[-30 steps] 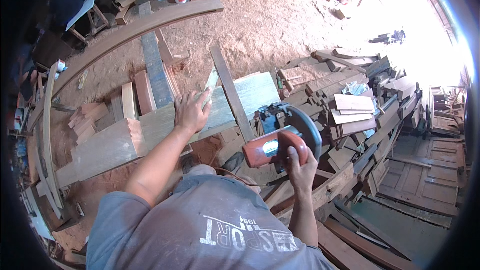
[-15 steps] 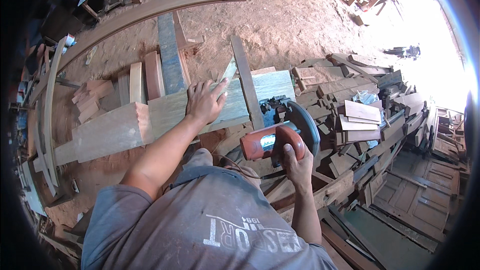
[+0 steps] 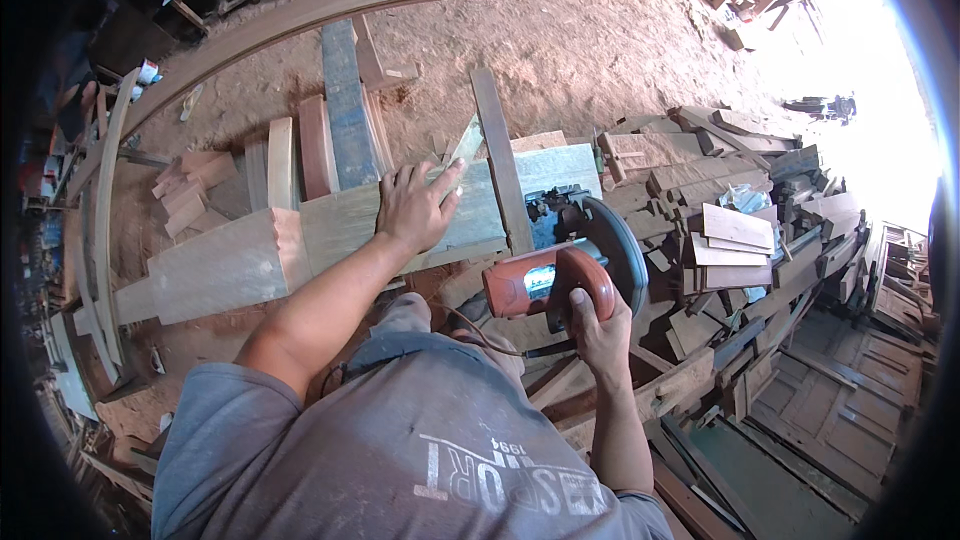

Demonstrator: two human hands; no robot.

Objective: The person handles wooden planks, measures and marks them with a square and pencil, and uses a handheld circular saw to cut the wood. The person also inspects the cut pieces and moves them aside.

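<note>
**Circular saw (image 3: 525, 286) brought up beside the crosswise batten (image 3: 500, 160)**

Head view. The saw has just shifted leftward relative to the broad plank (image 3: 340, 230); its base plate (image 3: 553, 220) now overlaps the plank's right-hand portion, just beside the dark batten lying across it. As judged, this brings tool and wood together at the batten's right edge. Whether the base plate touches either piece cannot be confirmed.

Against the earliest frame, the gap between saw and batten is narrower, and the whole scene sits further right (consistent with a turn of the head). The left hand's place on the plank appears unchanged.

The left hand (image 3: 412, 205) is palm down, its fingers slightly spread, at the thin pale strip (image 3: 467, 140) left of the batten. The right hand (image 3: 602, 325) is wrapped around the saw's rear handle. The rounded blade guard (image 3: 620, 250) is on the saw's right side; blade motion cannot be determined. A cord (image 3: 470, 325) runs near the person's legs. Stacked timber offcuts (image 3: 740, 240) lie to the right.
</note>
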